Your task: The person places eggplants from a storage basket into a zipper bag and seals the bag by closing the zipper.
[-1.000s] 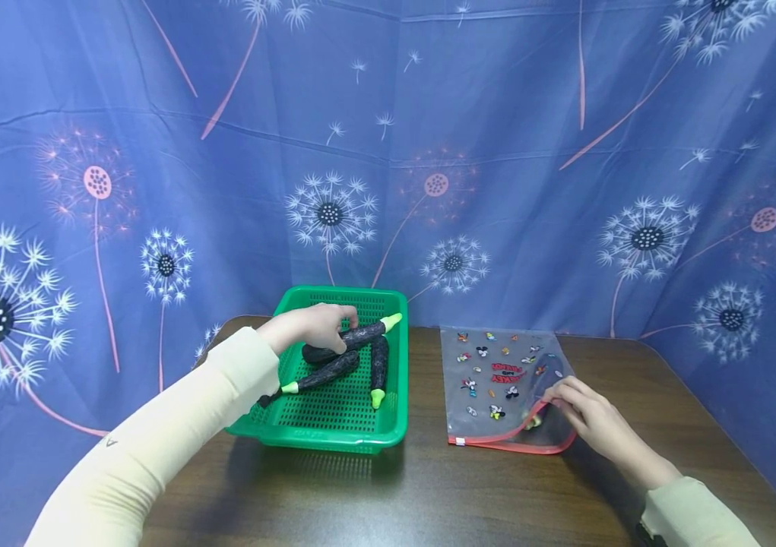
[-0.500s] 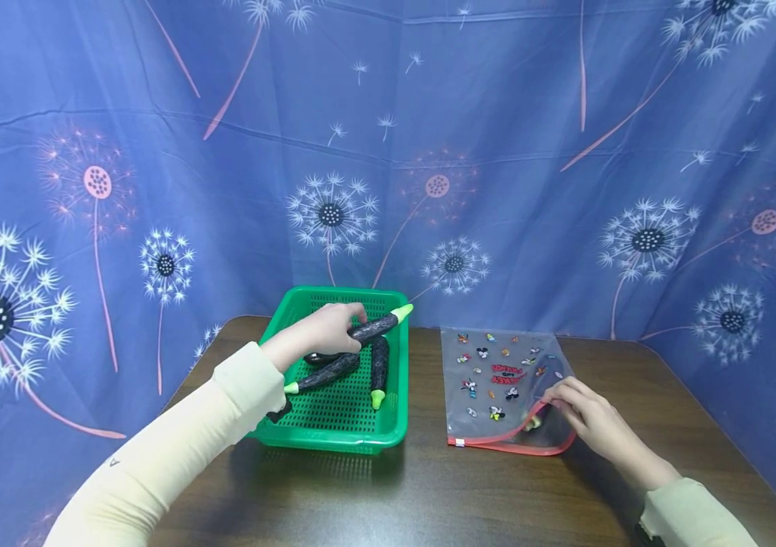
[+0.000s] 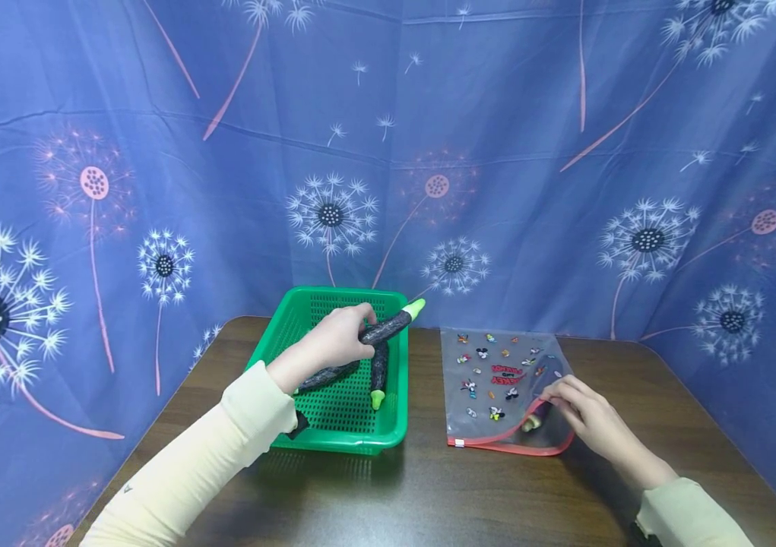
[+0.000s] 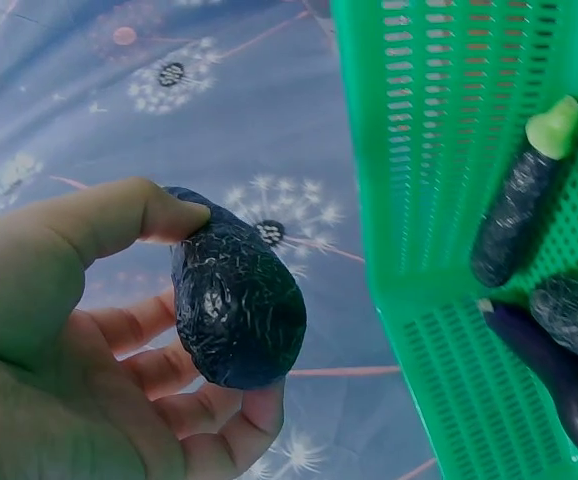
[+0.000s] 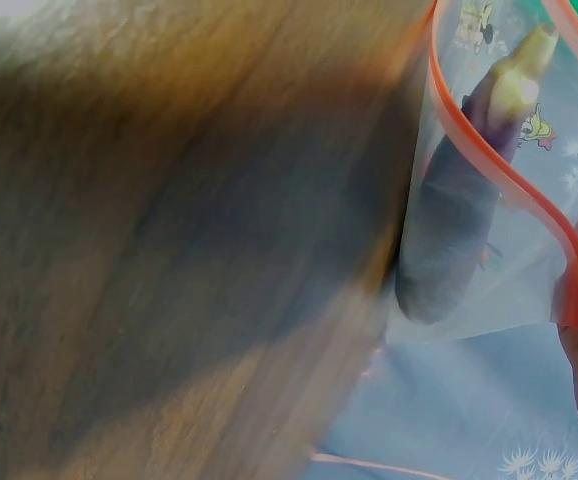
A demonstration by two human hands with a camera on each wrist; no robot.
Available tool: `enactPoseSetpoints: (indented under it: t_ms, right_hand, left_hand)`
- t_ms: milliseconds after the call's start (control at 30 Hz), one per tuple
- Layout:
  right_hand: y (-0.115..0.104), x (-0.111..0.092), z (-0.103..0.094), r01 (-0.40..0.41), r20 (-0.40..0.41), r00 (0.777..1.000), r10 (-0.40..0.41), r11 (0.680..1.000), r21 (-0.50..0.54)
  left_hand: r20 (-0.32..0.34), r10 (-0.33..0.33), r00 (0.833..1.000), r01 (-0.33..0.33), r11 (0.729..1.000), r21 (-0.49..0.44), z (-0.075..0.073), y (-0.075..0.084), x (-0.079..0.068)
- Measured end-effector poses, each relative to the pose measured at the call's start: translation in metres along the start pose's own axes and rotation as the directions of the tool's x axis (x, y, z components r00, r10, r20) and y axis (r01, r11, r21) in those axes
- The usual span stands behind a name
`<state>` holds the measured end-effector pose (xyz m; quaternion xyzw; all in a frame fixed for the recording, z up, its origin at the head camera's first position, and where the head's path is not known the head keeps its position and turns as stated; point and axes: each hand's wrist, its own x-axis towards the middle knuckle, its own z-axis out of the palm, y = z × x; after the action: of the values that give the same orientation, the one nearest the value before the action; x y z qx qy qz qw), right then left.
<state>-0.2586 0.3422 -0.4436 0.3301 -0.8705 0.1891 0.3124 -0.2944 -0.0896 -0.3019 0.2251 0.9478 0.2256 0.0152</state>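
Observation:
My left hand [image 3: 341, 338] grips a dark, wrinkled eggplant [image 3: 388, 329] with a bright green stem end, held tilted over the green basket [image 3: 333, 439]. Up close in the left wrist view, thumb and fingers pinch the eggplant [image 4: 237, 300] near one end. On the right, my right hand [image 3: 589, 418] pinches the red zip edge of a clear cartoon-printed zip bag [image 3: 479, 380], keeping its mouth parted. Inside that bag lies another eggplant [image 5: 454, 215] with a pale stem end, seen through the plastic in the right wrist view.
Within the basket lie a dark eggplant with a green stem [image 3: 378, 372], another wrinkled eggplant [image 3: 329, 376] and a shiny purple one [image 4: 559, 375]. Both basket and bag rest on a brown wooden table [image 3: 415, 494]. A blue dandelion-print curtain [image 3: 524, 251] hangs behind.
The left hand has lifted the eggplant and moved it right and slightly up, its green end now past the basket's right rim. My right hand stays at the bag's edge.

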Motion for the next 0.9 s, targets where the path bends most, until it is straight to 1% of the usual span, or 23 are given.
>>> enactPoseSetpoints:
  t_ms: [200, 300, 500, 667, 833, 900]
  right_hand:
    - [-0.002, 0.003, -0.001, -0.028, 0.009, 1.000, 0.027, 1.000, 0.011]
    - [-0.003, 0.005, -0.001, -0.029, 0.010, 1.000, 0.029, 1.000, 0.006]
    - [-0.004, 0.006, -0.001, -0.037, 0.014, 0.999, 0.037, 0.999, 0.003]
    - [-0.003, 0.008, -0.002, -0.029, 0.017, 0.999, 0.029, 0.999, 0.033]
    - [-0.002, 0.011, -0.003, -0.026, 0.016, 1.000, 0.025, 0.999, 0.045]
    - [-0.002, 0.012, -0.004, -0.030, 0.018, 0.999, 0.029, 0.999, 0.039]
  left_hand:
    - [-0.064, 0.004, 0.998, -0.003, 1.000, 0.006, 0.004, 0.011, -0.006]
    - [-0.078, 0.017, 0.997, -0.016, 1.000, 0.013, 0.007, 0.017, -0.009]
    - [-0.072, 0.062, 0.995, -0.057, 0.996, 0.074, 0.016, 0.029, -0.016]
    - [-0.070, 0.101, 0.992, -0.094, 0.991, 0.095, 0.020, 0.042, -0.021]
    - [-0.055, 0.118, 0.992, -0.110, 0.986, 0.124, 0.028, 0.054, -0.022]
    - [-0.047, 0.120, 0.992, -0.114, 0.986, 0.120, 0.032, 0.059, -0.023]
